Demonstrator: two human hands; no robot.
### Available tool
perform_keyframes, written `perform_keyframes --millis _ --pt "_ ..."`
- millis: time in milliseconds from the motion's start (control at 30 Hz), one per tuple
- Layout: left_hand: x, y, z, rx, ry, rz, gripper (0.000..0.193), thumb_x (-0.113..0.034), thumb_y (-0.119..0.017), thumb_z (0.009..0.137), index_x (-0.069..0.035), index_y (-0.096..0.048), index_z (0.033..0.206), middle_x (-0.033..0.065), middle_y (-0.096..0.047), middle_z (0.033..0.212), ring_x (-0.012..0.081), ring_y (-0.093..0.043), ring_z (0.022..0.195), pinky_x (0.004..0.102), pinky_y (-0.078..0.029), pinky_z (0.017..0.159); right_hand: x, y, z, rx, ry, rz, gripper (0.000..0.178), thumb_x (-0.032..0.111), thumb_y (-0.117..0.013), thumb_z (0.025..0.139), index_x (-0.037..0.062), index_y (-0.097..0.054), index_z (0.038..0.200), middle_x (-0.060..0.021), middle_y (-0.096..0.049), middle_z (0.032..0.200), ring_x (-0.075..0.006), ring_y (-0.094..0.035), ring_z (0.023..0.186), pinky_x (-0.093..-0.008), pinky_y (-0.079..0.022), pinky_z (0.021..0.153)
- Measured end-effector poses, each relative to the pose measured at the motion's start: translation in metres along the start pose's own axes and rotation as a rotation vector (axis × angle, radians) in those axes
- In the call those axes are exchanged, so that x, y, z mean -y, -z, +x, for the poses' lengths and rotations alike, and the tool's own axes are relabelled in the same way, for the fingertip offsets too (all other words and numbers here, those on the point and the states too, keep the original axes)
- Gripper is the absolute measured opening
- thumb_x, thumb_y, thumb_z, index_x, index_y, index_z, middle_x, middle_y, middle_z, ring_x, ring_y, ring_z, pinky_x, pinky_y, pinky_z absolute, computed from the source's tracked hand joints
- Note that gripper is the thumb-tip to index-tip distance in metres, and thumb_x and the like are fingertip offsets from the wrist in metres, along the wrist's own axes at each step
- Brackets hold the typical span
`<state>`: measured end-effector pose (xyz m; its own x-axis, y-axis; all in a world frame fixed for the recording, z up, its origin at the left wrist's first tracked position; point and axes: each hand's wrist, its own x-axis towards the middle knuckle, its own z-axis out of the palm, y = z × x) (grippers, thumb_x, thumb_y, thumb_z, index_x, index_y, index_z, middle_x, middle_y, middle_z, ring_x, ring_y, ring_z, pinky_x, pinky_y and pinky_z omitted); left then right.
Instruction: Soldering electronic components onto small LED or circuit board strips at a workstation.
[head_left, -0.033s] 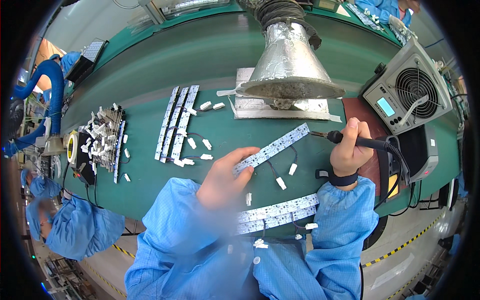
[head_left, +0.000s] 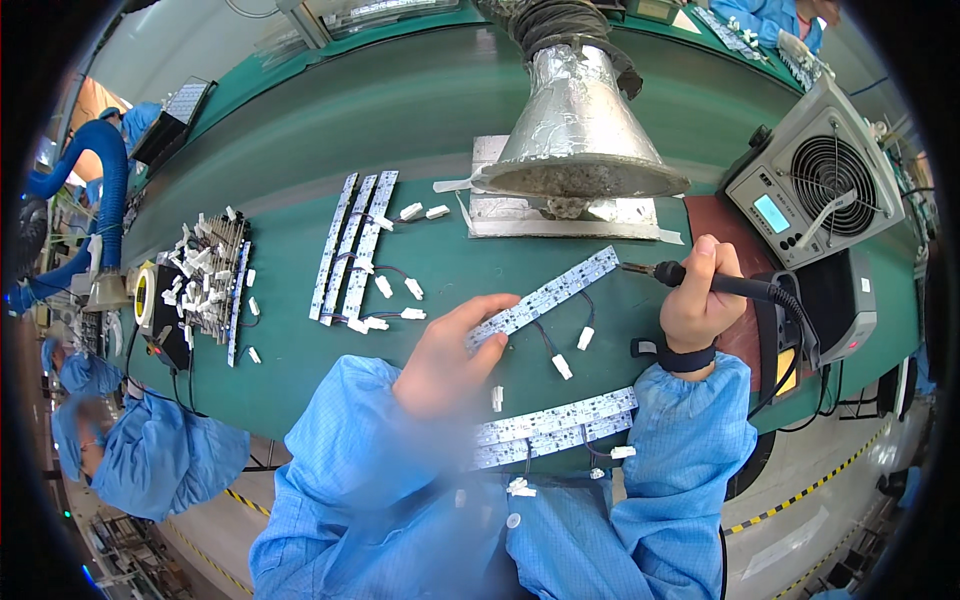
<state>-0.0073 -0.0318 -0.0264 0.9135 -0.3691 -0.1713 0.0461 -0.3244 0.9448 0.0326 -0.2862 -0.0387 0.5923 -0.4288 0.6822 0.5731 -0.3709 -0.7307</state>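
Observation:
My left hand (head_left: 450, 355) grips the lower left end of a narrow white circuit board strip (head_left: 545, 298) between thumb and fingers. The strip slants up to the right, and wires with white connectors (head_left: 562, 367) hang from its lower side. In my right hand (head_left: 700, 300) is a soldering iron (head_left: 720, 282), held like a pen. Its tip points left, close to the strip's upper right end; whether they touch I cannot tell. Near my body lie two more board strips (head_left: 560, 428) with wired connectors. A loose white connector (head_left: 497, 399) sits between them and the held strip.
A metal fume hood (head_left: 580, 130) stands beyond the strip, over a pale board (head_left: 560, 222). Three strips (head_left: 352, 248) lie left of centre, beside a stack of wired boards (head_left: 215, 280). At right are a fan unit (head_left: 815, 180) and a soldering station (head_left: 840, 305). Co-workers sit nearby.

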Motion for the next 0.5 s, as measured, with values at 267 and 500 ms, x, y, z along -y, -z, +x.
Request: perform_keyframes --millis 267,500 --pt "0.002 0.001 0.000 -0.007 -0.014 -0.003 0.036 0.000 -0.054 0.090 0.004 -0.053 0.126 0.0131 -0.063 0.114 0.0164 -0.058 0.106 0.0289 -0.045 0.093 0.003 0.003 0.006 -0.084 -0.010 -0.070 0.034 0.012 -0.054 0.096 0.0035 -0.046 0.064 0.0022 -0.042 0.058 -0.0047 -0.035 0.054 -0.0226 -0.027 0.049" --pt "-0.004 -0.006 -0.013 -0.137 -0.356 0.372 0.038 0.002 -0.063 0.084 0.002 -0.057 0.121 0.0185 -0.062 0.104 0.0348 -0.062 0.096 0.0357 -0.049 0.084 -0.007 0.017 0.013 -0.207 -0.060 -0.107 0.036 0.014 -0.053 0.096 0.0036 -0.045 0.063 0.0025 -0.043 0.059 -0.0048 -0.038 0.057 -0.0225 -0.031 0.051"
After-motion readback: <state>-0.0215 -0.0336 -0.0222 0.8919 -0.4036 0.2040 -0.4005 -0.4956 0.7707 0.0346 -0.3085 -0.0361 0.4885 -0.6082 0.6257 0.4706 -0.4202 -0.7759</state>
